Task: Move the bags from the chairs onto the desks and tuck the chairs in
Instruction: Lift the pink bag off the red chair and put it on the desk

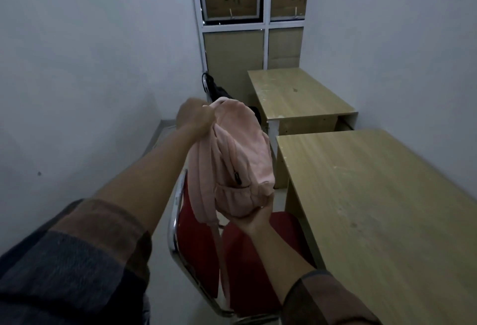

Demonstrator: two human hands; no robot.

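A pink backpack (237,154) hangs in the air above a red chair (247,255) with a chrome frame. My left hand (196,115) grips its top handle. My right hand (254,215) holds it from underneath, fingers curled round its bottom edge. Its straps dangle down over the chair seat. The near wooden desk (374,195) stands just right of the chair. A second wooden desk (296,95) stands beyond it. A dark bag (222,92) sits on a dark chair (206,84) left of the far desk, mostly hidden behind the pink backpack.
A white wall runs along the left, leaving a narrow strip of floor (160,139) beside the chairs. At the back is a white-framed window (265,22) blocked by cardboard boxes. Another white wall lies right of the desks.
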